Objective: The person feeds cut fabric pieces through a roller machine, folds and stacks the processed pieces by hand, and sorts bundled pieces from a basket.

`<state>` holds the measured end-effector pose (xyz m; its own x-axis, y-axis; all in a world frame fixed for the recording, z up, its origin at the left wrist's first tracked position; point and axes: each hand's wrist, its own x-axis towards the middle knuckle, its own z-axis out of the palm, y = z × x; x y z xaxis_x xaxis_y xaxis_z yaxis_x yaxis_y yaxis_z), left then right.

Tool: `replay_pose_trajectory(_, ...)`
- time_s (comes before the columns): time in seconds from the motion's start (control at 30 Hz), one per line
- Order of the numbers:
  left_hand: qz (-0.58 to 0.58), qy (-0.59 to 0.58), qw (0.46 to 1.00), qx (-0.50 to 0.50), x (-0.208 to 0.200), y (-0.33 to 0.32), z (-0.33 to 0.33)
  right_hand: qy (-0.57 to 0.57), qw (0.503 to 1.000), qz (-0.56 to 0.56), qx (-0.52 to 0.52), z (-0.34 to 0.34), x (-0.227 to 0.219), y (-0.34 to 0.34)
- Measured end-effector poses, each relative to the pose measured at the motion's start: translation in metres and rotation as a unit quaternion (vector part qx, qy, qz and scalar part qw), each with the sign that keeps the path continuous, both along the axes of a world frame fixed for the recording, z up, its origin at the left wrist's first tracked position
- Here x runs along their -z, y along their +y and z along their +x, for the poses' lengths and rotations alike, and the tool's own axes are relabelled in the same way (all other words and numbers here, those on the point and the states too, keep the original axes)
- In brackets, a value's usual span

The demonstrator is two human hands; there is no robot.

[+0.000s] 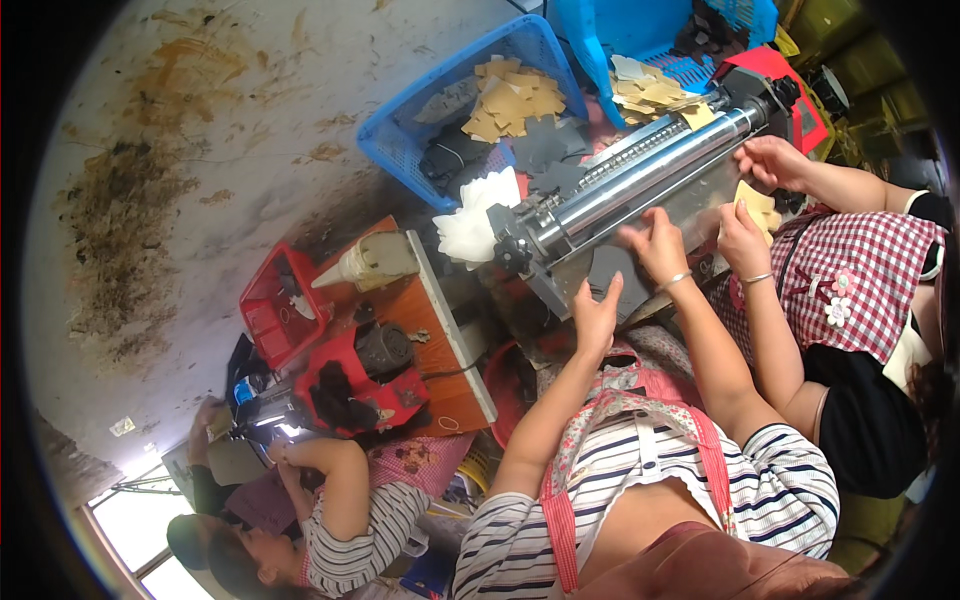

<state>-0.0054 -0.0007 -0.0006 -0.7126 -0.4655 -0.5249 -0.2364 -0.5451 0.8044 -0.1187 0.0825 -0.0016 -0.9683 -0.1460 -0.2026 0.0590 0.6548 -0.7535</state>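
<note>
though touch unclear, sheet [613, 268] between hands [596, 322] [660, 252]

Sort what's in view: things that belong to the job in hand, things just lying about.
In the job, it seems: roller machine; dark grey pieces by the left hand; yellow pieces in a co-worker's hand.

Apparently just lying about: red bin; pale cone.

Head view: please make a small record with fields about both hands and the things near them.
Left hand: at dark grey pieces; grip unclear
Right hand: near the metal roller; fingertips blurred
Co-worker at right: one hand holds tan pieces
Blue basket: contains tan and dark pieces, behind the roller
</note>
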Motion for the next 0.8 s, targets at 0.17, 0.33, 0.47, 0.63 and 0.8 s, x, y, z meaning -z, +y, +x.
replay_pose_trajectory(0.17,-0.041,-0.022,0.997,0.059,-0.006,-0.002,0.001,-0.002,0.992,-0.044,-0.121,0.010,-0.009,0.009)
replay_pose_trajectory(0.33,-0.031,-0.027,0.997,0.059,0.002,0.000,-0.002,0.078,0.996,0.028,0.033,-0.003,0.006,-0.003)
replay_pose_trajectory(0.47,-0.013,-0.022,0.998,0.055,0.006,-0.004,0.002,-0.011,0.990,-0.034,-0.137,0.005,-0.010,0.009)
replay_pose_trajectory(0.63,-0.049,-0.039,0.997,0.053,-0.005,0.003,-0.003,0.059,0.990,0.017,-0.126,0.004,-0.005,0.008)
replay_pose_trajectory(0.8,0.025,-0.012,0.999,0.037,0.009,0.001,0.001,-0.027,0.999,-0.022,-0.005,-0.002,-0.002,0.003)
